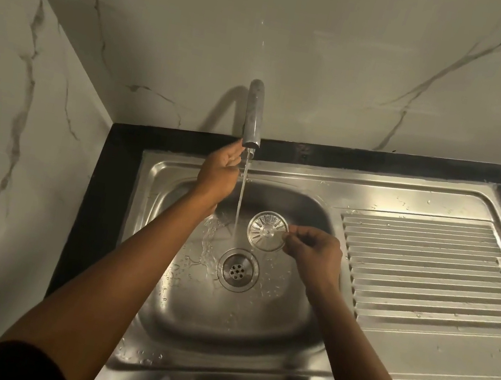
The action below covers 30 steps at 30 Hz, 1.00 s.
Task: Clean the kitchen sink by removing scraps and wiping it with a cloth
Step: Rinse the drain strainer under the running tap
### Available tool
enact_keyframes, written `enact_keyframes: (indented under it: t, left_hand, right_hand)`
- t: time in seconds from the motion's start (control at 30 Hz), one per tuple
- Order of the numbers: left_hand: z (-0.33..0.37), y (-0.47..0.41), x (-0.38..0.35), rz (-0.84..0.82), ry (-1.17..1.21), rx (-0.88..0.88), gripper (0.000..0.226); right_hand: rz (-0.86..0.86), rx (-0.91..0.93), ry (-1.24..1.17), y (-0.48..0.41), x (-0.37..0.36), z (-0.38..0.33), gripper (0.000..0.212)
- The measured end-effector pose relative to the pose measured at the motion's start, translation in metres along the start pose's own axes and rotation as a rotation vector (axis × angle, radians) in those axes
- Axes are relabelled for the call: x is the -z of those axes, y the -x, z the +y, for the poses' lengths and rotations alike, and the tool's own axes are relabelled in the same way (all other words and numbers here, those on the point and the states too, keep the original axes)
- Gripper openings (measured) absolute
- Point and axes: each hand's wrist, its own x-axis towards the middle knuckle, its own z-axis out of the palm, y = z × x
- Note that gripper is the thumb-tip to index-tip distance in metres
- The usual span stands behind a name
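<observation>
Strainer is pinched by its rim in the right hand, over the sink bowl, just beside the water stream. I'd slide it under to flush it. Left hand is at the faucet, grip unclear.

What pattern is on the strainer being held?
The strainer is shiny silver, with radial slots round its rim; head view.

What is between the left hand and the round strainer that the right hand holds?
The stream of water from the tap falls between left hand and strainer, in the head view.
</observation>
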Motion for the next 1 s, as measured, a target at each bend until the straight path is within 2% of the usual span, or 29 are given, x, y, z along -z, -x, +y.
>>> enact_keyframes:
  t: [0.27, 0.37, 0.57, 0.83, 1.0]
  left_hand:
    - [-0.002, 0.004, 0.002, -0.069, -0.068, -0.035, 0.064]
    - [-0.010, 0.018, -0.001, -0.108, -0.078, -0.056, 0.055]
    - [-0.059, 0.060, -0.006, -0.105, -0.002, 0.132, 0.022]
    - [-0.107, 0.096, -0.003, -0.038, -0.020, 0.269, 0.014]
    - [-0.128, 0.109, 0.004, -0.011, -0.020, 0.340, 0.013]
  right_hand:
    - [-0.024, 0.000, -0.009, -0.008, -0.004, 0.001, 0.007]
    - [-0.028, -0.014, -0.011, -0.010, -0.007, 0.002, 0.005]
    - [-0.011, -0.071, -0.025, -0.011, -0.014, 0.011, 0.007]
    - [-0.048, -0.256, 0.043, -0.016, -0.033, 0.038, 0.008]
    - [-0.057, -0.351, 0.233, -0.025, -0.051, 0.071, 0.010]
